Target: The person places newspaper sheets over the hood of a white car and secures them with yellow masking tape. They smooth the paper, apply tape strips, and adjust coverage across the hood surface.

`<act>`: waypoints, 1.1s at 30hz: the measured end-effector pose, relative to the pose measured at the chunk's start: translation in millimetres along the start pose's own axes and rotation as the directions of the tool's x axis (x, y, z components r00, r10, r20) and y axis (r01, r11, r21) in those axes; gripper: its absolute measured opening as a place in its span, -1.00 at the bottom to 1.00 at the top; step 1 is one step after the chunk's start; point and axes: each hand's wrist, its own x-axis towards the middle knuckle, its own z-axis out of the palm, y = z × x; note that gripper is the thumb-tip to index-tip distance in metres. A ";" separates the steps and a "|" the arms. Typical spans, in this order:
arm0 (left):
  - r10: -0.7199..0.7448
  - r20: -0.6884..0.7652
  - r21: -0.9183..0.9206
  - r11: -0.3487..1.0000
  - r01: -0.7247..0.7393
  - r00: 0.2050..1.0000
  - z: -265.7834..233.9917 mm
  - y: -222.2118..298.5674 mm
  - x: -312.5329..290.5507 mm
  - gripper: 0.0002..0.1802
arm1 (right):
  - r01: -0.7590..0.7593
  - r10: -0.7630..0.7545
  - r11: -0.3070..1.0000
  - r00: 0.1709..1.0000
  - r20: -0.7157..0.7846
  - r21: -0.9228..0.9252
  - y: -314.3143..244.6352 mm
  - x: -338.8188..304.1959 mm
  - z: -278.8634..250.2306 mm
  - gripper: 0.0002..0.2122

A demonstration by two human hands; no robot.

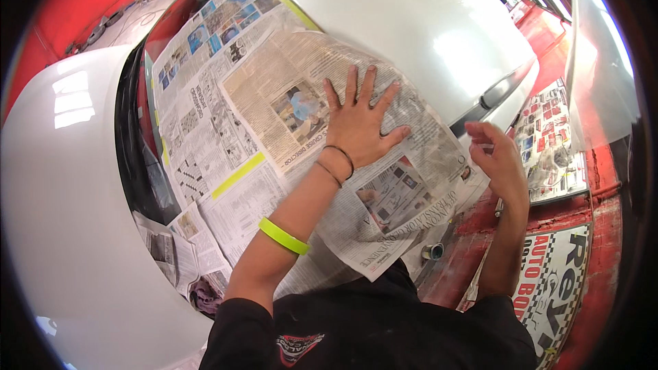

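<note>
Sheets of newspaper [205, 109] cover the middle of a white car. Strips of yellow-green tape [238, 175] lie on them. My left hand [360, 123] presses flat on a large top newspaper sheet [274, 85], fingers spread wide. That arm wears two thin dark bands and a neon wristband [283, 236]. My right hand [497, 161] is raised near the sheet's right edge, its fingers bent and a gap showing between thumb and forefinger. Nothing visible is in it. The near corner of the sheet hangs loose in front of my body.
White car panels [62, 164] curve away to the left, and another glossy panel [425, 14] rises at the far right. A small open can [432, 252] stands low beside me. Printed signboards [555, 288] lean at the right, near a translucent plastic sheet [600, 68].
</note>
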 end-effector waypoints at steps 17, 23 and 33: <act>0.077 0.018 -0.028 0.997 -0.077 0.997 15.9 2.6 19.5 -0.09 | 0.397 -0.477 0.878 0.765 -0.432 -0.266 -46.5 -39.8 150.6 -0.62; 0.105 0.060 -0.036 0.994 -0.103 0.993 16.3 13.4 34.6 -0.13 | 0.149 -0.292 0.927 0.861 -0.416 -0.343 1.5 -51.3 120.6 -0.57; 0.128 0.057 0.009 0.992 -0.129 0.990 17.1 14.2 45.4 -0.19 | 0.261 -0.141 0.937 0.891 -0.432 0.232 -88.4 88.7 125.5 -0.50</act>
